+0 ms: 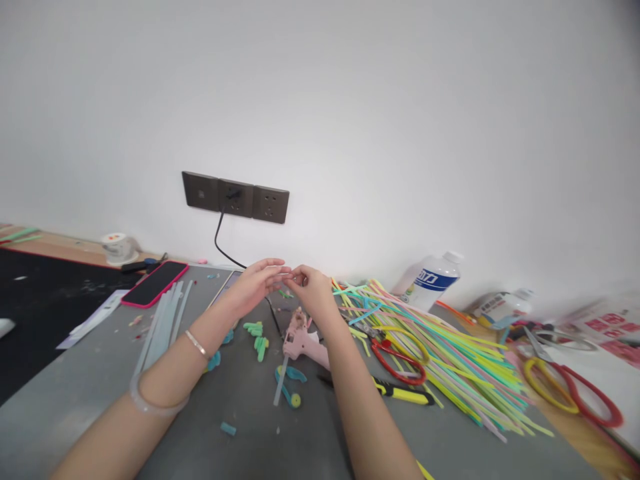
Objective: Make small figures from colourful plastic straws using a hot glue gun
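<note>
a: so, head view — where are the hands?

b: both are stretched forward over the grey surface [90,373], meeting near the wall. the left hand [255,283] and right hand [313,287] have their fingertips pinched together on a small piece [289,272] held between them. it is too small to tell just what it is, maybe a bit of straw. it sits above the surface, level between both hands, neither one nearer.

a: its long axis?

b: cannot tell; the fingers cover most of it.

a: what lies around them?

b: just below the right hand stands a pink glue gun [303,340], its black cord running back to the wall socket [235,197]. green cut bits [257,337] lie under the left hand. to the right, a big heap of coloured straws [450,353] fans out, with red scissors [397,357] lying on its near edge and a yellow utility knife [403,393] beside them. to the left, clear glue sticks [163,323] and a phone in a pink case [155,283].

a: anything in the way?

b: the glue gun is closest beneath the right wrist; a white bottle [433,280] stands well apart by the wall.
</note>
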{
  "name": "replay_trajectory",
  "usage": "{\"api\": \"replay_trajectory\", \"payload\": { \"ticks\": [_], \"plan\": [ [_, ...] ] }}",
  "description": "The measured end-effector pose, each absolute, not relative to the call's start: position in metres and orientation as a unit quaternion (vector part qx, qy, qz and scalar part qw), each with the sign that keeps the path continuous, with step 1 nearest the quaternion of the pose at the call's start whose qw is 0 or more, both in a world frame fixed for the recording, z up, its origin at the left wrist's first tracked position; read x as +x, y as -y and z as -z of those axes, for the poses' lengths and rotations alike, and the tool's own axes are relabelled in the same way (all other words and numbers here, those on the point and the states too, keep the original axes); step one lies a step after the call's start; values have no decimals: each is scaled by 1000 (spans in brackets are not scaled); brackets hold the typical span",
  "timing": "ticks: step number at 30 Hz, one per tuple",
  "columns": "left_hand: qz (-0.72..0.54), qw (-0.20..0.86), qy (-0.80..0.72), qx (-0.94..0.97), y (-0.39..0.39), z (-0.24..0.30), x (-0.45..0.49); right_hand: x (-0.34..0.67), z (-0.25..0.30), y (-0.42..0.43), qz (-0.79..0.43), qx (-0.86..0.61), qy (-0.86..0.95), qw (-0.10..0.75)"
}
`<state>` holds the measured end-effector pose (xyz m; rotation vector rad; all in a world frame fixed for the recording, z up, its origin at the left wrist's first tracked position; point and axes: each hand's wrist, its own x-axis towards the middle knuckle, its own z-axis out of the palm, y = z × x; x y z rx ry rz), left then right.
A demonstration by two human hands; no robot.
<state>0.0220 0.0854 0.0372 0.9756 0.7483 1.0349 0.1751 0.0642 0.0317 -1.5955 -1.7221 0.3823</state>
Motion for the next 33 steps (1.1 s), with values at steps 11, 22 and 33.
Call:
{"api": "replay_trajectory", "payload": {
  "ticks": [11,22,33],
  "plan": [
    [-440,674,-372,463,-81,-45,16,182,-28,-66,-165,-622,664,381],
    [-485,574,-435,496,-87,-58,-3,216,-23,-77,-206,-633,596,449],
    [-426,537,-411,601,-82,-54,4,206,-18,-77,-270,-586,606,466]
  ]
}}
